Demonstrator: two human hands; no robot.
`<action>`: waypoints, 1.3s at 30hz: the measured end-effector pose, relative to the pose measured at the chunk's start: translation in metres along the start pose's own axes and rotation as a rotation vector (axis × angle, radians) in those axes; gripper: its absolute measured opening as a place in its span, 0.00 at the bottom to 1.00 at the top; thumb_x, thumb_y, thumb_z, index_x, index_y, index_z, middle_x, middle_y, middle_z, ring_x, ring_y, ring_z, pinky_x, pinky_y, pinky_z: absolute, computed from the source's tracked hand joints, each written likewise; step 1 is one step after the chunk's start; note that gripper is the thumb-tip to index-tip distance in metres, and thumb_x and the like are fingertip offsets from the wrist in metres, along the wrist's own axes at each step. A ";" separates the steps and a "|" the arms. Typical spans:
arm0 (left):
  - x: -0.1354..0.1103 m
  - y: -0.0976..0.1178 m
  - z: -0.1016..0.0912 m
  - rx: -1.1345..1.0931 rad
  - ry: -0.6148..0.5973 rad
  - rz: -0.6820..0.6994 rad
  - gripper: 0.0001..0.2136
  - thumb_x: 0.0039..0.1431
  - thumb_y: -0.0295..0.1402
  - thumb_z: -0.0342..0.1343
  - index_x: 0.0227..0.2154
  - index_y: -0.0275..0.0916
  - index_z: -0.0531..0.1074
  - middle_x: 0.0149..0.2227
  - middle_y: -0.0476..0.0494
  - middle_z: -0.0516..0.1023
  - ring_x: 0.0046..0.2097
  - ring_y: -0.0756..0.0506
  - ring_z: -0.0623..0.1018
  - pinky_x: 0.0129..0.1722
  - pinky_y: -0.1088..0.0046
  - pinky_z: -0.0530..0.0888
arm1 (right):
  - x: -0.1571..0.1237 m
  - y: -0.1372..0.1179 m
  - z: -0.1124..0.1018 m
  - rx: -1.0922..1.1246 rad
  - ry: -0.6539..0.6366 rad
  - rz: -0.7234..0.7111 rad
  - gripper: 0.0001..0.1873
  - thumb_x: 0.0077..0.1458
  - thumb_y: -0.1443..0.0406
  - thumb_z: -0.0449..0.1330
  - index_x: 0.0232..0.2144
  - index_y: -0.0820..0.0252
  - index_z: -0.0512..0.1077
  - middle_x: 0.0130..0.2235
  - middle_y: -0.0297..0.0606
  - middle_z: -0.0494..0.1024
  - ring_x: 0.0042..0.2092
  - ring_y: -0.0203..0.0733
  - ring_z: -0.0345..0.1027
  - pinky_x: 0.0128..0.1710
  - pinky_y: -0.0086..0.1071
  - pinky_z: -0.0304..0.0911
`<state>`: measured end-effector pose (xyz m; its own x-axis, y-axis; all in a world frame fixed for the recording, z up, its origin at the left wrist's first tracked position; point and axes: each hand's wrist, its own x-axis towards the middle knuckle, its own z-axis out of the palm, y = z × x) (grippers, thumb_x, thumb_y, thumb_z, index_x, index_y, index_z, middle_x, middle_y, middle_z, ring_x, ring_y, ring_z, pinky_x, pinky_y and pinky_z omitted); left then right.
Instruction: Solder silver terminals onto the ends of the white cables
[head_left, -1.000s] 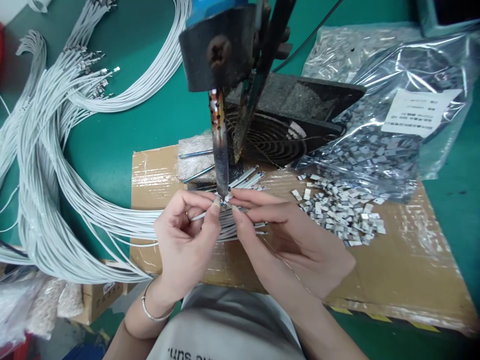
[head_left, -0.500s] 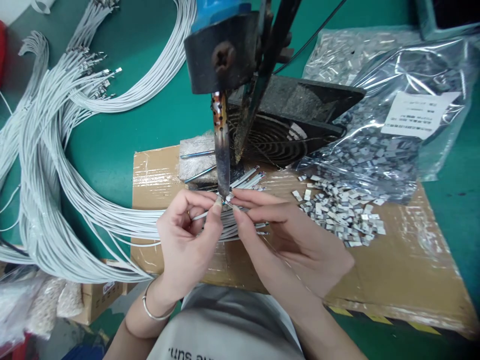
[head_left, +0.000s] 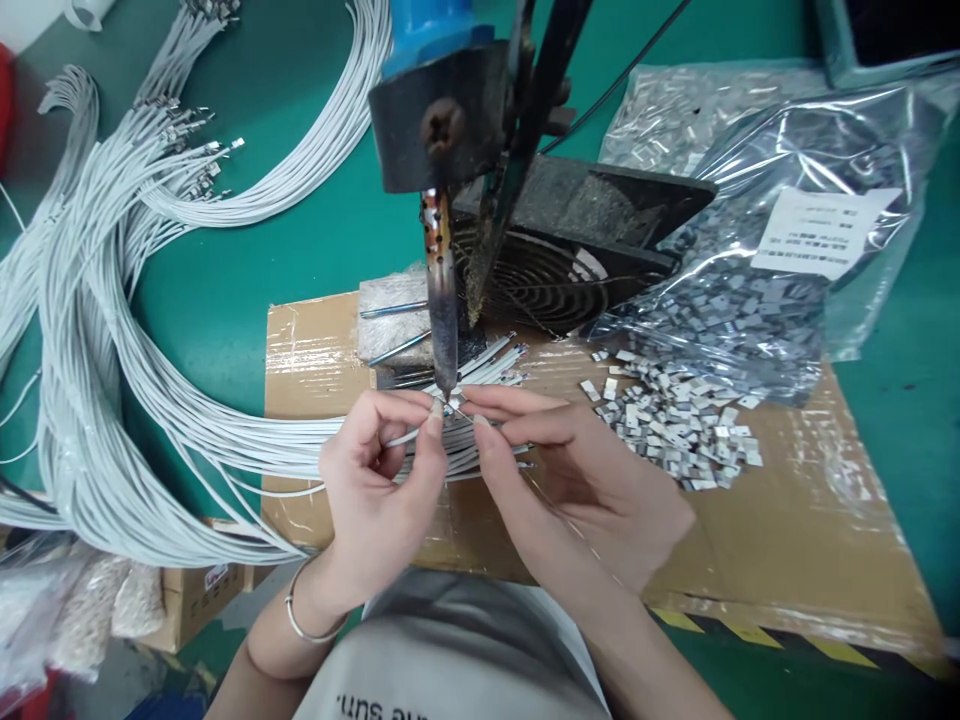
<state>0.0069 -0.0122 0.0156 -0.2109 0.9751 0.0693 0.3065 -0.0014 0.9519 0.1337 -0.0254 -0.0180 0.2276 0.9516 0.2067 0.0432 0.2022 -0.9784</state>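
My left hand [head_left: 386,505] pinches the end of a white cable [head_left: 403,438] between thumb and fingertips, just under the tip of a clamped soldering iron [head_left: 443,320]. A small metal piece shows at the cable's end, partly hidden by my fingertips. My right hand [head_left: 581,490] is closed on a thin solder wire [head_left: 574,527], whose end reaches the iron's tip. The wire's length trails back across my right palm and wrist. Beneath both hands lie more white cables [head_left: 480,455] on a cardboard sheet [head_left: 315,340].
A black fan [head_left: 555,285] stands behind the iron. Small metal connectors [head_left: 682,425] are heaped at the right, before a clear bag [head_left: 780,320] of similar pieces. Thick white cable bundles [head_left: 97,330] spread over the left side. A wrapped block [head_left: 390,320] bears metal rods.
The solder wire's end is now more plainly visible at the iron's tip, with my right fingertips slightly farther from it. My left hand has shifted slightly right. The view has moved a little.
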 end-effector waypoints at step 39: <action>-0.059 -0.009 -0.035 -0.009 -0.393 -0.060 0.05 0.67 0.24 0.62 0.35 0.39 0.77 0.35 0.41 0.85 0.29 0.49 0.80 0.24 0.76 0.75 | -0.018 0.005 -0.054 0.231 0.007 0.159 0.26 0.74 0.49 0.53 0.42 0.54 0.87 0.41 0.44 0.88 0.38 0.47 0.82 0.29 0.38 0.77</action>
<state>-0.0154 -0.0775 0.0136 0.1437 0.9841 -0.1039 0.2955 0.0575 0.9536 0.1820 -0.0542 -0.0272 0.2206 0.9741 0.0499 -0.2163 0.0987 -0.9713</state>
